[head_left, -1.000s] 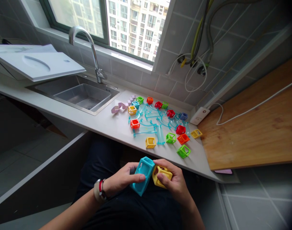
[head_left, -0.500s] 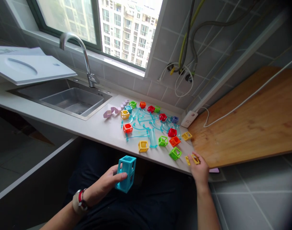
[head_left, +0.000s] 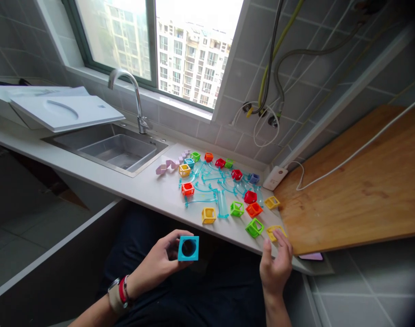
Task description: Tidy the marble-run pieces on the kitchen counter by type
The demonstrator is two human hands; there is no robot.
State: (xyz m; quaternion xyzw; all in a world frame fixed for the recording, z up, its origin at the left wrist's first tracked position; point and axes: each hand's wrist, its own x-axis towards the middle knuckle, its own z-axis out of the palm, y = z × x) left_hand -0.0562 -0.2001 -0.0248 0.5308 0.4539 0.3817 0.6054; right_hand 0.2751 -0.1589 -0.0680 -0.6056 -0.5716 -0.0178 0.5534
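My left hand (head_left: pixel 161 259) grips a blue marble-run block (head_left: pixel 188 248) in front of the counter edge. Its square end with a round hole faces me. My right hand (head_left: pixel 277 263) is open, fingers apart, just in front of a yellow cube frame (head_left: pixel 274 232) at the counter's right end. Whether the fingertips touch that frame I cannot tell. Close by lie a green cube frame (head_left: pixel 254 228), an orange cube frame (head_left: pixel 254 210) and another yellow cube frame (head_left: pixel 272 202). Clear blue track pieces (head_left: pixel 222 204) lie spread among the cubes.
A steel sink (head_left: pixel 125 152) with a tap (head_left: pixel 139 104) is set in the counter at left, a white panel (head_left: pixel 67 111) lying partly over it. Pale purple pieces (head_left: pixel 162 169) lie beside the sink. A white power strip (head_left: pixel 275 177) and wooden board (head_left: pixel 347 195) stand at right.
The yellow cube frame has left my right hand's grip and lies on the counter; that hand has opened and drawn back. My left hand has tipped the blue block's end toward me.
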